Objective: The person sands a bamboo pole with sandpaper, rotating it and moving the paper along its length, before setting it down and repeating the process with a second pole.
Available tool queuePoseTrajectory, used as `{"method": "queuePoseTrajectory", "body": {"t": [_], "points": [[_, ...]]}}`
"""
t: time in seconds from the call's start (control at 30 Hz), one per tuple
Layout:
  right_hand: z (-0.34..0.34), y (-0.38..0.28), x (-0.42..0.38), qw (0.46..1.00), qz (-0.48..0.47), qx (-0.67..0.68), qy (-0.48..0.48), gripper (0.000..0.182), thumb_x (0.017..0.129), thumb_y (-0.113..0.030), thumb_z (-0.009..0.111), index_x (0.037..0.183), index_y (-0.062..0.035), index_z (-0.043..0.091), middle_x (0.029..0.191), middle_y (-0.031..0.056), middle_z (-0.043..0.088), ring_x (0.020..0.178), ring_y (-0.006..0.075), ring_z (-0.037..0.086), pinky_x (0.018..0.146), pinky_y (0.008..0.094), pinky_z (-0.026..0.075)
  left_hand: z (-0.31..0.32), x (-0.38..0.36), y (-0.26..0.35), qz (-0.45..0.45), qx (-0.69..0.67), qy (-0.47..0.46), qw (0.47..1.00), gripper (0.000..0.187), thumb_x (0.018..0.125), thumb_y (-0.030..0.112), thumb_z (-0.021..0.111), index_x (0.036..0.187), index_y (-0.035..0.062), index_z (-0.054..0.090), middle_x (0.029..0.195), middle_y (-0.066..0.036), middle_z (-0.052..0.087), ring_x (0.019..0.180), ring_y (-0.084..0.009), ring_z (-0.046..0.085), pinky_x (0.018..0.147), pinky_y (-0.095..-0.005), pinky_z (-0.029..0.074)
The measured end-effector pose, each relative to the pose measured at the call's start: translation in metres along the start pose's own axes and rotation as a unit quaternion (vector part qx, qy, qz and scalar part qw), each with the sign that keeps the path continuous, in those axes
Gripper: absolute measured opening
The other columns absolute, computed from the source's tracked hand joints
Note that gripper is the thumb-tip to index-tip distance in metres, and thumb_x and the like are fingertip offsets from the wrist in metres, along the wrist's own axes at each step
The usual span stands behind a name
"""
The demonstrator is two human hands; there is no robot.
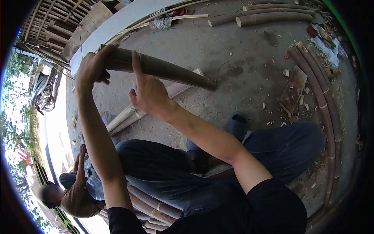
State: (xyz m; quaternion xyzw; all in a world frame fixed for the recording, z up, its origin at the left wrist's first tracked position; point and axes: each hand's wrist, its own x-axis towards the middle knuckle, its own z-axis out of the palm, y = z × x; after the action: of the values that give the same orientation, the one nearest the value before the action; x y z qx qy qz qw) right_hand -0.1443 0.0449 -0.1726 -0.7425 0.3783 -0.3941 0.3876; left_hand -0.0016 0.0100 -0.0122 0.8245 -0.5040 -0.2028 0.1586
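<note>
A thick, dark bamboo pole (167, 70) slants from the upper left down to the grey floor. My left hand (91, 70) grips its raised end, one finger stretched along the top and the others curled by the underside. Beside it, my right hand (150, 93) has its index finger extended against the pole's side near a joint. The remaining right fingers are folded, with no object visible in them. Below the pole, a pale split bamboo piece (126, 117) lies on the floor.
Long bamboo poles (325, 99) lie at the right, beside a brown block (293, 90) and wood chips. More poles (276, 18) lie at the top. A co-worker (78, 199) crouches at lower left near bundled bamboo (156, 212). A blue sandal (237, 123) is between my legs.
</note>
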Motion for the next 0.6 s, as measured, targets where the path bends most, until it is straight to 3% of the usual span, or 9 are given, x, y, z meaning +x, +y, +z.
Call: {"method": "queuePoseTrajectory", "body": {"t": [0.07, 0.2, 0.27, 0.3, 0.33, 0.47, 0.53, 0.6], "points": [[-0.004, -0.015, 0.006, 0.995, -0.062, -0.072, 0.003, 0.118, 0.082, -0.011, 0.073, 0.161, -0.0024, -0.014, 0.084, 0.0305, 0.068, 0.074, 0.0456, 0.071, 0.073, 0.0498, 0.063, 0.0, 0.001, -0.002, -0.002, -0.001, 0.004, 1.0, 0.08, 0.083, 0.07, 0.066, 0.086, -0.0092, 0.075, 0.06, -0.015, 0.066, 0.05, -0.025, 0.069, 0.047, -0.0309, 0.054], [0.004, 0.018, -0.009, 0.997, -0.028, -0.065, 0.005, 0.115, 0.083, -0.01, 0.071, 0.162, -0.0035, -0.012, 0.081, 0.0299, 0.068, 0.072, 0.046, 0.071, 0.072, 0.0505, 0.062, 0.001, -0.001, 0.001, -0.007, 0.012, 0.008, 1.0, 0.079, 0.084, 0.069, 0.065, 0.085, -0.0089, 0.075, 0.059, -0.015, 0.065, 0.049, -0.0249, 0.069, 0.046, -0.0302, 0.053], [0.013, 0.067, -0.03, 0.999, 0.02, -0.021, 0.033, 0.113, 0.083, -0.01, 0.069, 0.162, -0.0038, -0.011, 0.081, 0.0294, 0.068, 0.072, 0.047, 0.07, 0.071, 0.0511, 0.062, 0.0, 0.003, -0.004, -0.005, 0.014, 0.005, 1.0, 0.078, 0.084, 0.069, 0.065, 0.085, -0.0086, 0.075, 0.059, -0.014, 0.065, 0.049, -0.0247, 0.069, 0.047, -0.0303, 0.052], [0.023, 0.101, -0.042, 0.997, 0.03, -0.027, 0.072, 0.113, 0.082, -0.011, 0.07, 0.162, -0.0033, -0.009, 0.07, 0.02, 0.064, 0.064, 0.039, 0.069, 0.065, 0.0491, 0.059, -0.001, 0.005, -0.007, -0.003, 0.015, 0.003, 1.0, 0.078, 0.085, 0.069, 0.064, 0.085, -0.0083, 0.075, 0.058, -0.014, 0.064, 0.049, -0.0246, 0.068, 0.047, -0.0303, 0.052], [0.024, 0.127, -0.056, 0.993, 0.056, -0.047, 0.089, 0.114, 0.082, -0.014, 0.071, 0.163, -0.0039, -0.008, 0.069, 0.0203, 0.063, 0.065, 0.0396, 0.068, 0.065, 0.0487, 0.059, -0.001, 0.006, -0.009, -0.005, 0.016, 0.003, 1.0, 0.078, 0.085, 0.069, 0.064, 0.085, -0.0083, 0.075, 0.058, -0.014, 0.064, 0.049, -0.0246, 0.068, 0.047, -0.0303, 0.052], [0.027, 0.237, -0.103, 0.968, 0.209, -0.038, 0.133, 0.117, 0.077, -0.014, 0.073, 0.164, -0.0126, -0.004, 0.084, 0.0313, 0.069, 0.079, 0.0507, 0.068, 0.075, 0.0548, 0.057, -0.001, 0.008, -0.014, -0.007, -0.004, -0.001, 1.0, 0.076, 0.085, 0.068, 0.064, 0.085, -0.007, 0.074, 0.058, -0.013, 0.063, 0.047, -0.0239, 0.067, 0.045, -0.0291, 0.049], [0.024, 0.283, -0.123, 0.95, 0.286, -0.019, 0.127, 0.122, 0.074, -0.015, 0.078, 0.164, -0.0178, -0.005, 0.098, 0.0335, 0.069, 0.091, 0.0512, 0.068, 0.085, 0.0541, 0.056, -0.002, 0.008, -0.015, -0.005, -0.012, -0.002, 1.0, 0.075, 0.085, 0.067, 0.064, 0.085, -0.0065, 0.074, 0.058, -0.013, 0.063, 0.047, -0.0236, 0.066, 0.044, -0.0285, 0.047], [0.023, 0.322, -0.139, 0.944, 0.305, -0.019, 0.124, 0.124, 0.073, -0.016, 0.08, 0.165, -0.0199, -0.004, 0.106, 0.0335, 0.068, 0.099, 0.0504, 0.067, 0.091, 0.0527, 0.054, -0.003, 0.012, -0.02, -0.023, -0.014, -0.004, 1.0, 0.073, 0.085, 0.066, 0.064, 0.088, -0.0059, 0.074, 0.058, -0.013, 0.063, 0.046, -0.023, 0.066, 0.044, -0.0278, 0.045]]}}
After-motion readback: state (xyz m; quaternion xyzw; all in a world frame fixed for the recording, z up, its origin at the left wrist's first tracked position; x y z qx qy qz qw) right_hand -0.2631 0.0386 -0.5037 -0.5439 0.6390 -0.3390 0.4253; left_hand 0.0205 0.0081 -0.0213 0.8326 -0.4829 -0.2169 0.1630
